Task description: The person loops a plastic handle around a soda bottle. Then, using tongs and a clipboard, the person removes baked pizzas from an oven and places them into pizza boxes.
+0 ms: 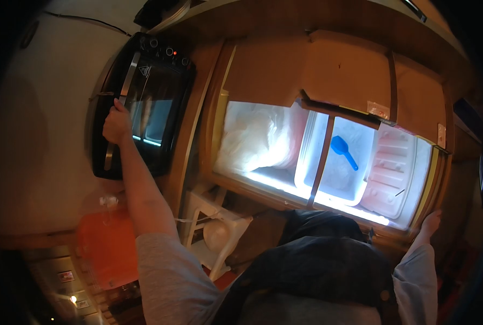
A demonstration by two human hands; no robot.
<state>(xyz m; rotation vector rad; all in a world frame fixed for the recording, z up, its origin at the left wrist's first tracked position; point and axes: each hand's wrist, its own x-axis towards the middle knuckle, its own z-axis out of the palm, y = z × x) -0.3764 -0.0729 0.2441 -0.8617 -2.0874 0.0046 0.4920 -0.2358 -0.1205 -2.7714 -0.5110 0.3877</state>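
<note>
My left hand (pixel 117 122) is closed around the long metal handle (pixel 130 76) of a black countertop oven (pixel 165 103). The oven's glass door faces me, with knobs and a small red light along its panel. Far to the right, my right hand (pixel 429 223) rests at the outer wooden edge (pixel 435 179) of a lit chest, fingers partly extended and dimly seen. Inside the chest, a blue scoop (pixel 345 153) lies in a white tub (pixel 305 157). Beside the tub is a cloudy plastic bag (pixel 257 135); what it holds I cannot make out.
Brown cardboard panels (pixel 344 70) cover the chest's far part. A wooden bar (pixel 321 160) crosses its opening. Ribbed white plastic (pixel 395 168) lines the right side. Near my left arm are an orange container (pixel 106 246) and a white plastic stool (pixel 198 208). A cable runs along the wall.
</note>
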